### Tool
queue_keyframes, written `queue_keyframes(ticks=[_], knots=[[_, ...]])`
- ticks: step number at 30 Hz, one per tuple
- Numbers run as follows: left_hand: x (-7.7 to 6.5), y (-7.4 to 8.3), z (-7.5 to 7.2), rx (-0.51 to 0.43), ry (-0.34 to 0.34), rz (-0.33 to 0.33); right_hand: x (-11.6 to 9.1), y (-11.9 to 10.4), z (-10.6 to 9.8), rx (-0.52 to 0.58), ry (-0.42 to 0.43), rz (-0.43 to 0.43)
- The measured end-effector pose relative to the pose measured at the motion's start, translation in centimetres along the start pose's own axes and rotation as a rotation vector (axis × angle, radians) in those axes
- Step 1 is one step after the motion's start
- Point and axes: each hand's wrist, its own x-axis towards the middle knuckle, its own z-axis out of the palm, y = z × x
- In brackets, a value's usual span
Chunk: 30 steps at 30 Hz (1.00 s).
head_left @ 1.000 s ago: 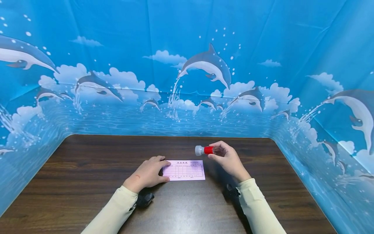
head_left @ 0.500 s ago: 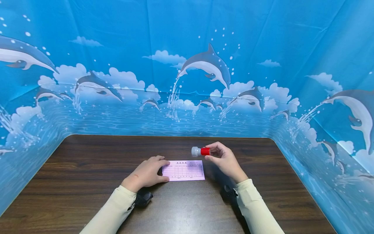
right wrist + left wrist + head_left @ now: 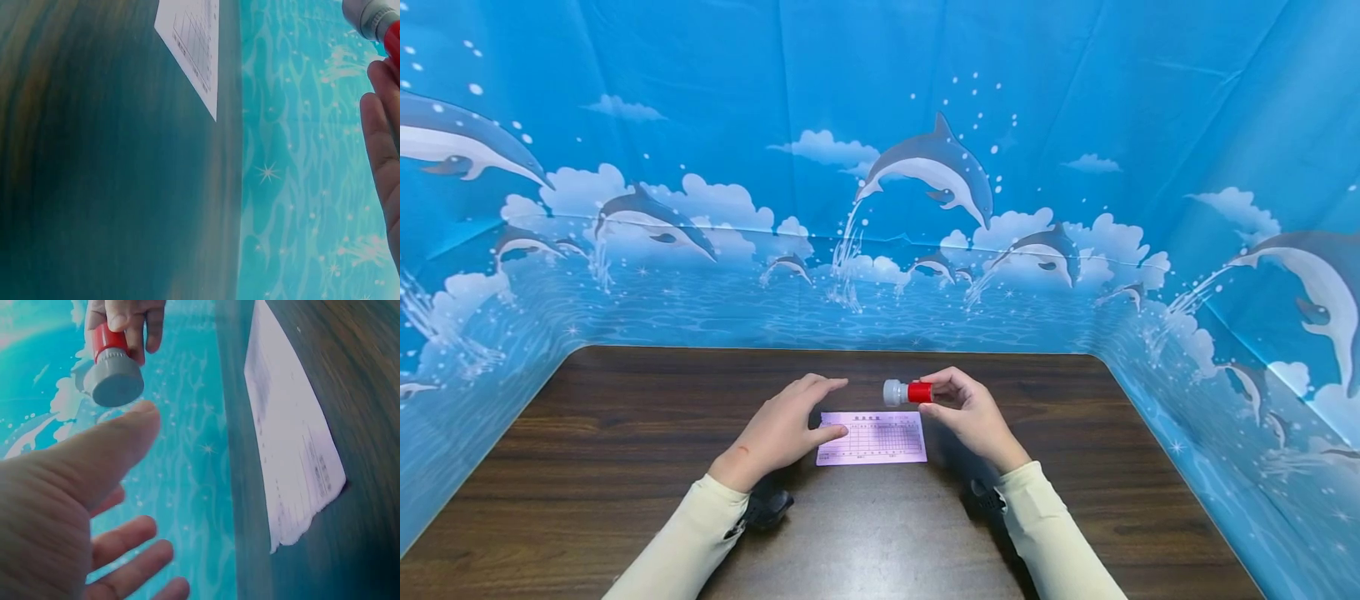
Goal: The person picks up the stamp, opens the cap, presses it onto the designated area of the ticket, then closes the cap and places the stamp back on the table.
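A small red stamp (image 3: 921, 392) with a translucent grey cap (image 3: 895, 392) lies sideways in the air, its capped end pointing left. My right hand (image 3: 976, 421) pinches its red body between thumb and fingers. Facing the cap from the left, my left hand (image 3: 778, 435) has its fingers and thumb spread and holds nothing; a gap separates it from the cap (image 3: 115, 381) in the left wrist view. Below both hands is a pink printed form (image 3: 880, 447), flat on the table, partly covered by my left thumb in the head view. Only part of the stamp (image 3: 392, 42) shows in the right wrist view.
The dark wooden table (image 3: 647, 467) runs back to a blue curtain (image 3: 715, 300) printed with dolphins, which also closes in both sides. Black wrist cameras sit under both cuffs, the left camera (image 3: 767, 508) close above the tabletop.
My left hand has lifted off the form's left edge and spread toward the cap. My right hand has carried the stamp slightly left. The form has stayed in place.
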Motion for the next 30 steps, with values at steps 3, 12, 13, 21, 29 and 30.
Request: queue_keyframes(ticks=[3,12,13,21,29,30], knots=[[0.0,0.5,-0.2,-0.026,0.045,0.049,-0.1,-0.1,0.3,0.015,-0.017,-0.006],[-0.1,1.5,-0.7,-0.061,0.097,0.155,-0.4,-0.6,1.4,0.078,-0.059,-0.077],[-0.2,1.6,-0.7,-0.068,0.095,0.164,-0.4,-0.7,1.5,0.086,-0.066,-0.088],[-0.3,2.2,-0.8,-0.086,0.139,0.229,-0.6,-1.7,2.2,0.118,-0.085,-0.173],[-0.4,2.6,-0.9,-0.107,0.247,0.319,-1.0,-2.3,2.8,0.119,-0.102,-0.191],[-0.4,2.6,-0.9,-0.105,0.259,0.330,-1.0,-2.4,2.9,0.117,-0.100,-0.196]])
